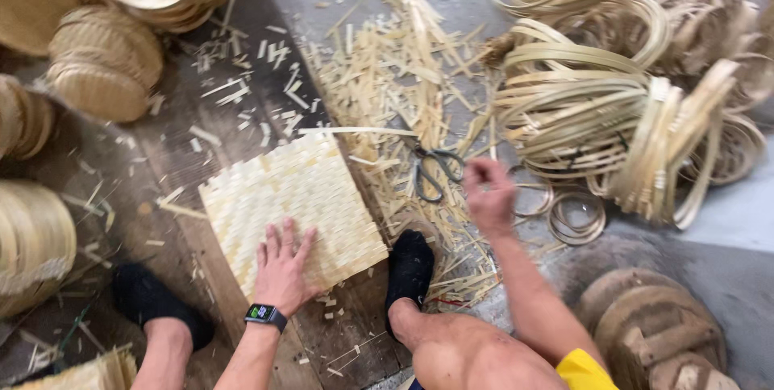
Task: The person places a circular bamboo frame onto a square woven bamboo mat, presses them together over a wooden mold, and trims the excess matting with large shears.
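A pale square woven bamboo mat (290, 196) lies flat on a dark wooden board (242, 116). My left hand (282, 265) rests palm down on the mat's near edge, fingers spread, with a dark watch on the wrist. Off to the right, my right hand (488, 192) hovers blurred above the scraps, fingers curled; whether anything is in it I cannot tell. Dark-handled scissors (435, 168) lie on the strips just left of that hand. My feet in black socks (409, 269) rest on either side of the mat.
A heap of cut bamboo strips (387, 75) covers the floor past the mat. Bundles of coiled bamboo hoops (621, 108) pile up at the right. Stacked woven baskets (105, 59) stand at the left and top left. Round woven lids (653, 329) sit at bottom right.
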